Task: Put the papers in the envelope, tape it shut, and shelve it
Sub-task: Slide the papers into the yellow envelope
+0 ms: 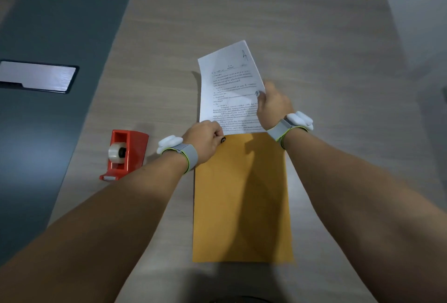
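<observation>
A brown envelope (242, 196) lies flat on the wooden table (242, 12), its mouth at the far end. White printed papers (229, 89) stick out of that mouth, tilted up and to the left, with their lower edge inside the opening. My right hand (271, 104) pinches the papers at their right edge. At the envelope's top left corner, my left hand (205, 140) grips the mouth, fingers closed on it. Both wrists wear grey bands with white sensors.
A red tape dispenser (123, 152) with a clear roll stands left of the envelope, near the table's left edge. Beyond that edge is a dark floor with a shiny rectangular panel (38, 76). A pale wall runs along the far right.
</observation>
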The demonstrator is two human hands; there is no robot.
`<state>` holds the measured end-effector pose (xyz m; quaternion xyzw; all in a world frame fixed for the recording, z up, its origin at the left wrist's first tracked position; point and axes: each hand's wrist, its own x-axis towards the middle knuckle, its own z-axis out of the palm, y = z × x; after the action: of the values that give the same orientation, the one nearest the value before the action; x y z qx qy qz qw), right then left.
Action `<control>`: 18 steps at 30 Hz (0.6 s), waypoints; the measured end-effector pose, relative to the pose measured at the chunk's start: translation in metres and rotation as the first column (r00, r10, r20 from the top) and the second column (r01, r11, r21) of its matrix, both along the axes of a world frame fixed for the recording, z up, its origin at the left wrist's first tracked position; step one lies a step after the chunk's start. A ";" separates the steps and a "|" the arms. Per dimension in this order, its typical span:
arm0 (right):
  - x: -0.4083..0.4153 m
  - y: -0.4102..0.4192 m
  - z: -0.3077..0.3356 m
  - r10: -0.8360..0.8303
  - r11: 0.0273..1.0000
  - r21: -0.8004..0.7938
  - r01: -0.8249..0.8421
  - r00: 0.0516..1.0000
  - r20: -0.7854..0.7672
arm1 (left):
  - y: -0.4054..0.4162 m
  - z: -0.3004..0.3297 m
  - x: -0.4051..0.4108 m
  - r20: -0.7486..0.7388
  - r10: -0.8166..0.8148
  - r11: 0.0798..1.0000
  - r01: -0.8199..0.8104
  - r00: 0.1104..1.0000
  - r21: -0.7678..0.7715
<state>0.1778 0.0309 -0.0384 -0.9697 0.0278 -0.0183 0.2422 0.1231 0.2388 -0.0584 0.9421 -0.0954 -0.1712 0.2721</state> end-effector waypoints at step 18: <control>-0.063 -0.037 0.039 0.029 0.796 0.543 0.268 0.879 -0.476 | 0.004 0.046 -0.036 0.239 0.281 0.959 -0.266 0.929 -0.094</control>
<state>0.1145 -0.0064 0.0005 -0.8162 0.1520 0.2063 0.5179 0.0872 0.2432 -0.0127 0.9515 -0.0019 -0.0084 0.3074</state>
